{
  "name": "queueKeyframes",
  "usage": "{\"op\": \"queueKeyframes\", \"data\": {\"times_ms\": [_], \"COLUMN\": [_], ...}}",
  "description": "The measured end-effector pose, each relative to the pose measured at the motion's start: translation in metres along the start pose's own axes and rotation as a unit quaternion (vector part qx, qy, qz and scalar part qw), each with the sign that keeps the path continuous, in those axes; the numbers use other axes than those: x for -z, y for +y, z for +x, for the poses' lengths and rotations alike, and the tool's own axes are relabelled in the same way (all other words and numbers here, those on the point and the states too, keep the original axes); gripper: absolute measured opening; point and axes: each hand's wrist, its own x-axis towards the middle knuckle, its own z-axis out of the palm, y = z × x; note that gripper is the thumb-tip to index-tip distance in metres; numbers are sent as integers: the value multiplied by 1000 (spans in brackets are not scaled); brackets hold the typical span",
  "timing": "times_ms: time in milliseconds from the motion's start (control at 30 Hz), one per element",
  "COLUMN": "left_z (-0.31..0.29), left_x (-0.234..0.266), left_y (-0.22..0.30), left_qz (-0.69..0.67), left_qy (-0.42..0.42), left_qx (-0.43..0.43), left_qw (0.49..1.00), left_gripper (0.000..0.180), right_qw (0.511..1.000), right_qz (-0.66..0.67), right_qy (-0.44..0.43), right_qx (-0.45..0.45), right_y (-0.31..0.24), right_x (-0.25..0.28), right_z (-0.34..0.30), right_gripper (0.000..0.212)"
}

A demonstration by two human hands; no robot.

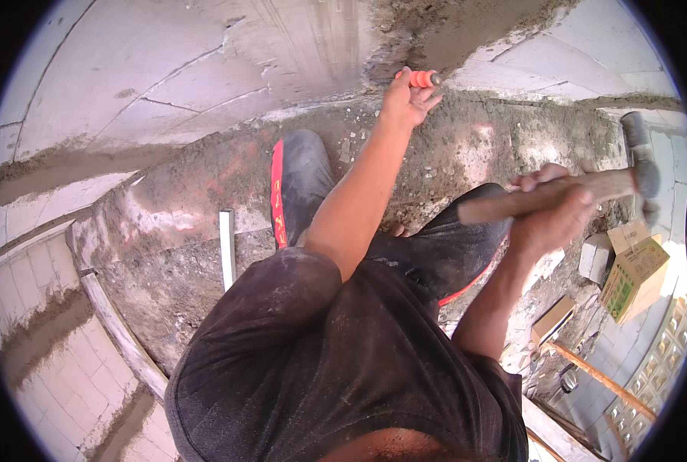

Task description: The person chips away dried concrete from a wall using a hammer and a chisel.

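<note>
Ahead of me, my left hand (409, 102) is closed around the orange grip of a chisel (423, 78) at the foot of the block wall (212, 85). The chisel's round metal striking end faces me, and its working tip is hidden from view. Out to the right, my right hand (555, 217) grips a hammer (601, 185) by its wooden handle. The metal hammer head is raised, points away to the right and stands well apart from the chisel. Slight blur softens the hammer and the right hand.
My legs are bent on rough, dusty ground (166, 285) strewn with rubble. A white bar (227, 250) lies by my left leg. To the right are an open cardboard box (636, 273), a smaller box (553, 319) and a wooden stick (601, 379). Brown mortar bands cross the walls.
</note>
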Motion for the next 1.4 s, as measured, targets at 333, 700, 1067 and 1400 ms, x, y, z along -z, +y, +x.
{"op": "queueKeyframes", "data": {"times_ms": [333,700,1067,1400], "left_z": [14,13,16,29], "left_x": [-1,12,34,52], "left_y": [-2,-2,-2,26], "left_qz": [17,31,69,50], "left_qy": [-4,-1,-26,16], "left_qx": [9,8,22,-11], "left_qw": [1000,999,997,999], "left_gripper": [33,31,30,32], "right_qw": [976,999,991,889], "right_qz": [-196,-6,-77,-289], "right_qy": [-78,33,2,-260], "right_qx": [-55,-36,-108,-243], "right_y": [136,60,53,154], "right_x": [10,-10,13,23], "right_z": [-22,1,-6,-59], "right_gripper": [25,26,31,24]}}
